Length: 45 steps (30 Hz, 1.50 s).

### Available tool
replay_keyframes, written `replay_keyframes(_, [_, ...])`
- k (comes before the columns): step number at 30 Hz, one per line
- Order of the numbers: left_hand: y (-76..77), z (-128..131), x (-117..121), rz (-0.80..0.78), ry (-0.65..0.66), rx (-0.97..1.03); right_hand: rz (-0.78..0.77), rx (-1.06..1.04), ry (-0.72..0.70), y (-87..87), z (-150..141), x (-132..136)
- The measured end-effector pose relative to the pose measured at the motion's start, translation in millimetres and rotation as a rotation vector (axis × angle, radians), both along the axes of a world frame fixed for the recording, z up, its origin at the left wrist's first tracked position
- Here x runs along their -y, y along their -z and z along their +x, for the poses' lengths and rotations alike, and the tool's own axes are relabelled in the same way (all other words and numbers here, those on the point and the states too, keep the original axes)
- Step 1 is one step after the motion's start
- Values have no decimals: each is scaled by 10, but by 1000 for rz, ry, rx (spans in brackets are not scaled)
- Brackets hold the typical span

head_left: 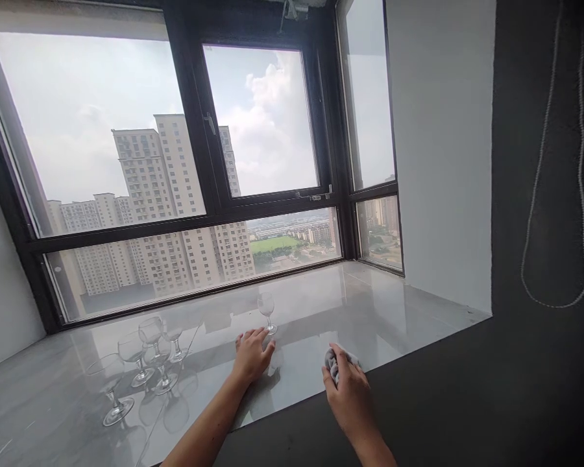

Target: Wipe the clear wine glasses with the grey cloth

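A single stemmed glass [267, 305] stands upright on the glossy grey sill. My left hand [253, 355] is right in front of its foot, thumb and fingers apart; whether the fingertips touch the foot I cannot tell. In my right hand [353, 395], a crumpled grey-and-white cloth [331, 363] is gripped over the sill's front edge. Further left, several more stemmed glasses stand upright in a loose group, among them a nearer glass [111, 389] and another glass [158, 357].
The polished sill [379, 305] mirrors the window light and ends in a front edge above a dark wall. Dark window frames [272, 206] rise behind it. A white side wall [442, 162] bounds the right end, and a looped bead chain [530, 214] hangs further right.
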<state>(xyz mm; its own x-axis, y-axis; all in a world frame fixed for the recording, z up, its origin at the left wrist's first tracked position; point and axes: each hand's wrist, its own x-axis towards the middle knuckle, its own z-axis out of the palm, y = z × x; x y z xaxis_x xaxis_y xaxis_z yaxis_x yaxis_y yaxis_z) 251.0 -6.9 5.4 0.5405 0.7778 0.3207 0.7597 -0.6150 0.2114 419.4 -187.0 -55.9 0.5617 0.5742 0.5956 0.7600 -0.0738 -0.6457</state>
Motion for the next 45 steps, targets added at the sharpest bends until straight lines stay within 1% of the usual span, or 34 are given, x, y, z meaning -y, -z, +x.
replay_keyframes(5, [0, -6, 17, -32, 66, -6, -7, -1, -3, -9, -7, 5])
replay_keyframes(9, [17, -9, 18, -39, 90, -12, 5, -2, -7, 1, -6, -4])
replay_keyframes(15, [29, 3, -2, -53, 42, -18, 17, 18, 12, 29, 0, -18])
replay_keyframes(21, [26, 0, -5, -83, 71, -32, 12, 29, 12, 14, -8, -5])
replay_keyframes(27, [15, 7, 8, -93, 57, -60, 6, 42, 18, 14, -10, 1])
replay_keyframes(34, [20, 5, 1, -110, 68, -54, 1, 58, 30, 41, 0, -16])
replay_keyframes(42, [18, 3, -1, -128, 58, -77, 30, 101, 56, 88, 10, -51])
replay_keyframes(45, [27, 1, -10, -133, 74, -82, 31, 92, 51, 88, 13, -50])
